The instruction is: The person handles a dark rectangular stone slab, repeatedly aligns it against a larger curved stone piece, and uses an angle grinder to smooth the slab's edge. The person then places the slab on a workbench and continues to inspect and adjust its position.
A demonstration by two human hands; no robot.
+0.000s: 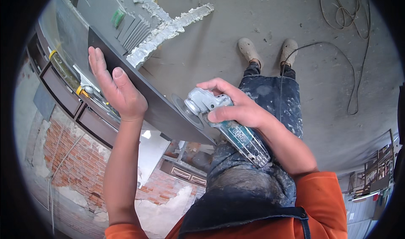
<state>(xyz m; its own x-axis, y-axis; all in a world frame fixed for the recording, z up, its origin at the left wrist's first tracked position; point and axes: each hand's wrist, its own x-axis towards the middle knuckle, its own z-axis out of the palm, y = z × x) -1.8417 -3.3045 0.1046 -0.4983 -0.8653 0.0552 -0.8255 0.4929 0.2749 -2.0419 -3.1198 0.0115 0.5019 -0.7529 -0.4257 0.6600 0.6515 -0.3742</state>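
My right hand [236,106] is wrapped round the head end of a teal and silver angle grinder [242,140], with the thumb lying across its body. The grinder's thin round disc [185,111] stands right beside the edge of a long dark grey panel [154,106]; I cannot tell whether they touch. On the panel's left side my left hand [116,85] lies with its fingers stretched out, the palm side toward the panel, and it holds nothing. White dust coats the grinder and my trousers.
At the upper left are grey tile pieces [135,34], a green packet [118,18] and a rough whitish mortar ridge [168,30]. A clear tube with yellow ends [65,70] lies left of my left hand. A dark cord [350,66] trails over the grey floor beside my shoes [249,51].
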